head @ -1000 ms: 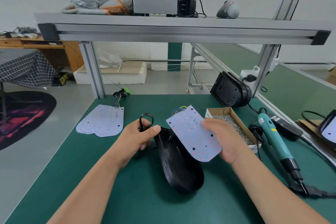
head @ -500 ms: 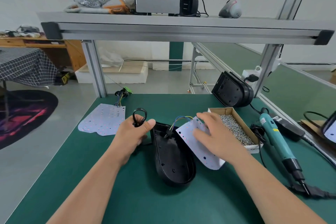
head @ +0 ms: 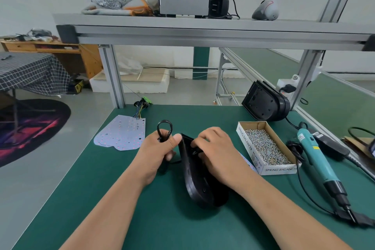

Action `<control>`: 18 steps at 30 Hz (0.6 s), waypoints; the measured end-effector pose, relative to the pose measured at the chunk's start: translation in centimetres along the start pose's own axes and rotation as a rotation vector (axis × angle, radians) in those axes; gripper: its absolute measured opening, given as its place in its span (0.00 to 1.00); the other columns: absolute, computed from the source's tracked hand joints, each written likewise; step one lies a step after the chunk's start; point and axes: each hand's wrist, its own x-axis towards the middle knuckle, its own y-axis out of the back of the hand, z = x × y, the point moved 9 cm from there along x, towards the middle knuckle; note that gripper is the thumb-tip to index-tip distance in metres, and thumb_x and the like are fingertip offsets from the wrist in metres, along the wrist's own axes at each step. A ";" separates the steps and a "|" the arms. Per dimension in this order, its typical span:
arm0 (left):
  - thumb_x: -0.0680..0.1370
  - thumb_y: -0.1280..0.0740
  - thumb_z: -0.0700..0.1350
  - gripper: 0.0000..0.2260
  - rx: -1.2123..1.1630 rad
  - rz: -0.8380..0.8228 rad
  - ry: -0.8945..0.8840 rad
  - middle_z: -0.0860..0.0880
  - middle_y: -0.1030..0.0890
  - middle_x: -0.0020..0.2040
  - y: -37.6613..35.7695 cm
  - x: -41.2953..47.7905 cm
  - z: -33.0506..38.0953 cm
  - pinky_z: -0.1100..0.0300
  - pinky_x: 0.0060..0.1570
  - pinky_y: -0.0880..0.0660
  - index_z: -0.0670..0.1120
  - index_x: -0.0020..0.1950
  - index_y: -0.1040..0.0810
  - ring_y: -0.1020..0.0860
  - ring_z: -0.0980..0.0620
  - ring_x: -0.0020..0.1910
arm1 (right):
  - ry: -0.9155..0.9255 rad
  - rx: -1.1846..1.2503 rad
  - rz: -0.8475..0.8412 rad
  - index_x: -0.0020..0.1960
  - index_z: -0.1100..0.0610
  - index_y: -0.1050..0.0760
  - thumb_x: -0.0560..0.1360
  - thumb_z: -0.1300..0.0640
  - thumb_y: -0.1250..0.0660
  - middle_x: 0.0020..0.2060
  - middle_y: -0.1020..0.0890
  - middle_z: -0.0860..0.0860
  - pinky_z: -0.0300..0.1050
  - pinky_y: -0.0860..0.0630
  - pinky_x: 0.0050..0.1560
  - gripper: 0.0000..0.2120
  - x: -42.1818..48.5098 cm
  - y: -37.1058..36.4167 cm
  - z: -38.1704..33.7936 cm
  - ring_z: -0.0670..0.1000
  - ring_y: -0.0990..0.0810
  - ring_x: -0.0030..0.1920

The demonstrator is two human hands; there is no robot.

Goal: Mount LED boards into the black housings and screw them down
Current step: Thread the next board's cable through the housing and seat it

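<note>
Black housing stands tilted on its edge at the centre of the green bench. Left hand has its fingers curled round a black cable loop, thumb set against the housing rim. Right hand has its fingers curled into the housing's far end; what they pinch cannot be told.

LED board shows only as a pale sliver at 3 o'clock of the housing, under the right wrist, and is judged not yet seated.

Risks noted:
- The housing may topple if the thumb eases.
- Wires may get trapped beneath the board.
- The wrist may drag the board against the screw box at 2 o'clock.

Screwdriver lies beyond the box, untouched. Spare boards lie at 10 o'clock, and a second housing stands at 1 o'clock
</note>
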 end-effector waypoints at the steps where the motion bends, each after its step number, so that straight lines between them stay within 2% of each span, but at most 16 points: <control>1: 0.71 0.21 0.53 0.17 -0.050 -0.035 0.016 0.48 0.25 0.34 -0.3 -0.1 -0.1 0.53 0.39 0.33 0.48 0.46 0.26 0.26 0.47 0.35 | -0.013 0.001 0.018 0.57 0.55 0.20 0.70 0.66 0.33 0.55 0.23 0.51 0.54 0.27 0.57 0.17 0.0 0.1 0.2 0.59 0.28 0.59; 3: 0.72 0.18 0.45 0.16 -0.169 -0.097 0.050 0.45 0.18 0.45 -1.1 -0.3 -0.4 0.53 0.43 0.24 0.47 0.49 0.25 0.20 0.47 0.43 | -0.043 -0.017 0.048 0.54 0.55 0.22 0.68 0.68 0.32 0.55 0.24 0.51 0.53 0.28 0.55 0.16 0.0 0.2 0.6 0.59 0.28 0.58; 5: 0.71 0.21 0.41 0.18 -0.273 -0.104 0.083 0.44 0.15 0.56 -1.7 -0.5 -0.6 0.51 0.46 0.18 0.46 0.54 0.26 0.17 0.47 0.52 | -0.037 -0.081 0.068 0.52 0.54 0.22 0.68 0.65 0.30 0.53 0.23 0.50 0.53 0.30 0.55 0.14 0.0 0.4 0.5 0.59 0.27 0.58; 7: 0.72 0.23 0.41 0.19 -0.318 -0.111 0.110 0.43 0.14 0.61 -2.2 -0.8 -0.7 0.53 0.43 0.17 0.45 0.58 0.27 0.15 0.48 0.52 | -0.011 -0.141 0.066 0.51 0.53 0.22 0.70 0.60 0.31 0.50 0.21 0.49 0.54 0.31 0.55 0.10 0.0 0.5 0.1 0.58 0.25 0.57; 9: 0.73 0.23 0.42 0.20 -0.312 -0.122 0.147 0.43 0.15 0.59 -2.6 -1.1 -0.9 0.53 0.42 0.17 0.45 0.61 0.27 0.15 0.47 0.49 | 0.009 -0.180 0.059 0.51 0.53 0.22 0.73 0.57 0.33 0.47 0.20 0.48 0.56 0.29 0.55 0.06 0.0 0.6 -0.2 0.57 0.23 0.55; 11: 0.73 0.23 0.44 0.20 -0.291 -0.127 0.183 0.43 0.15 0.53 -2.7 -1.3 -1.1 0.52 0.42 0.17 0.44 0.60 0.25 0.15 0.45 0.44 | 0.014 -0.199 0.052 0.50 0.54 0.22 0.76 0.55 0.36 0.45 0.20 0.47 0.57 0.30 0.54 0.06 0.0 0.8 -0.3 0.57 0.22 0.54; 15: 0.71 0.23 0.48 0.11 -0.258 -0.142 0.206 0.45 0.14 0.43 -2.9 -1.3 -1.1 0.53 0.39 0.16 0.46 0.49 0.19 0.14 0.48 0.38 | 0.033 -0.207 0.087 0.50 0.57 0.23 0.75 0.60 0.33 0.47 0.20 0.49 0.57 0.30 0.56 0.04 -0.2 1.3 -0.9 0.58 0.22 0.55; 17: 0.73 0.24 0.49 0.07 -0.274 -0.158 0.226 0.44 0.12 0.45 -3.1 -1.4 -1.2 0.52 0.42 0.16 0.48 0.46 0.13 0.13 0.47 0.40 | 0.055 -0.217 0.115 0.48 0.58 0.24 0.73 0.64 0.32 0.46 0.21 0.51 0.58 0.29 0.57 0.05 -0.3 1.6 -1.5 0.59 0.22 0.53; 18: 0.75 0.25 0.50 0.08 -0.281 -0.171 0.247 0.42 0.12 0.48 -3.3 -1.4 -1.4 0.51 0.44 0.16 0.47 0.48 0.12 0.13 0.46 0.43 | 0.062 -0.228 0.127 0.48 0.58 0.24 0.72 0.66 0.32 0.46 0.21 0.52 0.57 0.29 0.57 0.07 -0.3 1.7 -1.6 0.59 0.22 0.53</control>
